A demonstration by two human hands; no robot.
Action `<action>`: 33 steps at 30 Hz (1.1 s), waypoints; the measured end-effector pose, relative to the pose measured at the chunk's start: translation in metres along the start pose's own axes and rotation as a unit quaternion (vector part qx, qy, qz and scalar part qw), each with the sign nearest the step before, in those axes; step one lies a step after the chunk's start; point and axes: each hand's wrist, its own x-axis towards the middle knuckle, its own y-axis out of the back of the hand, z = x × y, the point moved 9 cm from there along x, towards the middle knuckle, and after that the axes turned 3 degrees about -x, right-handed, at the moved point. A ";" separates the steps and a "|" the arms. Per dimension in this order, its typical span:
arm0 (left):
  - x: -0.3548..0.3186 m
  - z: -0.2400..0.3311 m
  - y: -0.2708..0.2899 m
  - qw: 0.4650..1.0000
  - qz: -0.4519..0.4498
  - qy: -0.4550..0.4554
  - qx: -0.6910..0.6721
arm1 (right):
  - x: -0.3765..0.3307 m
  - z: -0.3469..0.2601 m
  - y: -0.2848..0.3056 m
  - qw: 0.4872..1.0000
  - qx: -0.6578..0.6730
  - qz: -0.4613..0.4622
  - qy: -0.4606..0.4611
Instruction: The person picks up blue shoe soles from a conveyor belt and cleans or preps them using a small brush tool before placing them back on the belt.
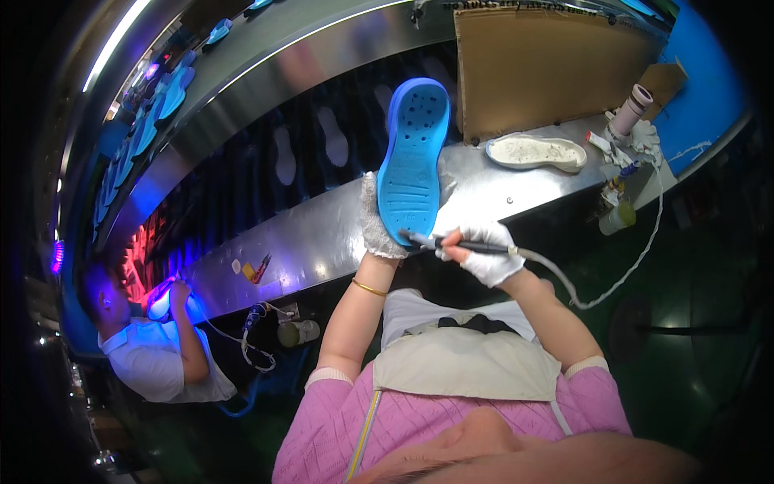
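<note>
Blue in the head view, the shoe sole [411,173] lay in the curled left hand [376,222] by the metal bench [322,256]; the right hand [488,260] pinched a black-handled tool [480,248], its tip at the sole's lower end.

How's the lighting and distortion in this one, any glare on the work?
Head view: fisheye bends the long metal panel, corners fall to black; head view: glare whitens the metal bench beside the left hand; head view: violet-blue light tints the co-worker; head view: the blue shoe sole stays clear, its holes and ridges distinct.
</note>
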 end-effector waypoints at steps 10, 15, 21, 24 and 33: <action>0.003 0.001 0.001 0.998 -0.040 0.052 -0.025 | 0.001 -0.037 0.009 0.989 -0.010 0.052 0.138; 0.003 -0.008 -0.013 0.993 0.000 0.112 0.034 | 0.006 -0.046 0.001 0.968 -0.166 -0.014 0.189; 0.006 -0.011 0.013 0.979 0.046 0.169 0.104 | 0.011 -0.008 0.002 0.993 -0.076 -0.089 -0.020; 0.002 -0.014 0.020 0.963 0.066 0.217 0.146 | 0.012 -0.016 0.007 0.980 -0.134 -0.107 -0.101; -0.006 -0.019 0.011 0.913 0.095 0.262 0.298 | 0.015 -0.011 0.020 0.978 -0.148 -0.126 -0.070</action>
